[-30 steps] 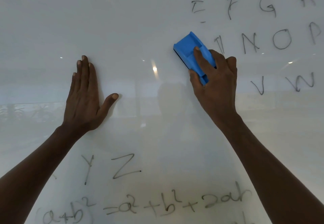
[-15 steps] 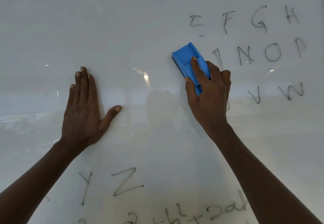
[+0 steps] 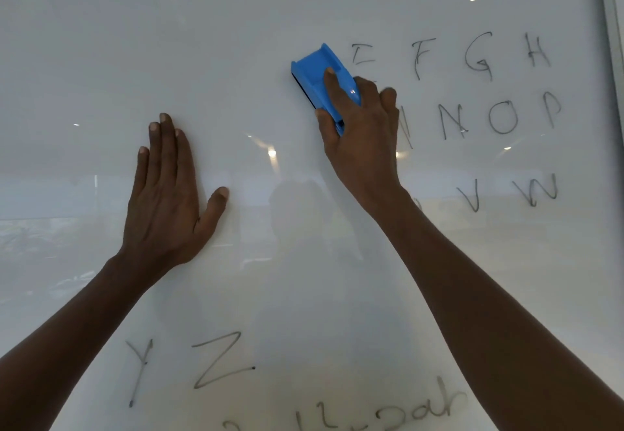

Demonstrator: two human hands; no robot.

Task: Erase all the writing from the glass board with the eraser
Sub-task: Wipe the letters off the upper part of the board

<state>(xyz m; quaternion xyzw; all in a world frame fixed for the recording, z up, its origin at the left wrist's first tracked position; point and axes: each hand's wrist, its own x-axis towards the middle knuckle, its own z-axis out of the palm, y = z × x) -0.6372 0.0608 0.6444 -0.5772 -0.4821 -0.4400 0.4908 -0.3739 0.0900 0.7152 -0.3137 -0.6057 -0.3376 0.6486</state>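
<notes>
From the head camera, the glossy glass board (image 3: 236,59) fills the view, its smooth white surface mirroring round ceiling lights. The right hand (image 3: 361,133) grasps the blue plastic eraser (image 3: 315,74), a blocky wedge with a dark pad underneath, pressed against the board in its upper middle, just left of a partly wiped letter. The forefinger lies along its top; the thumb clamps its lower side. The left hand (image 3: 165,201) lies flat on the glass, fingers straight and released, thumb spread. Thin black marker letters (image 3: 472,59) run toward the board's right edge; Y, Z and a formula (image 3: 216,359) sit near the bottom edge.
</notes>
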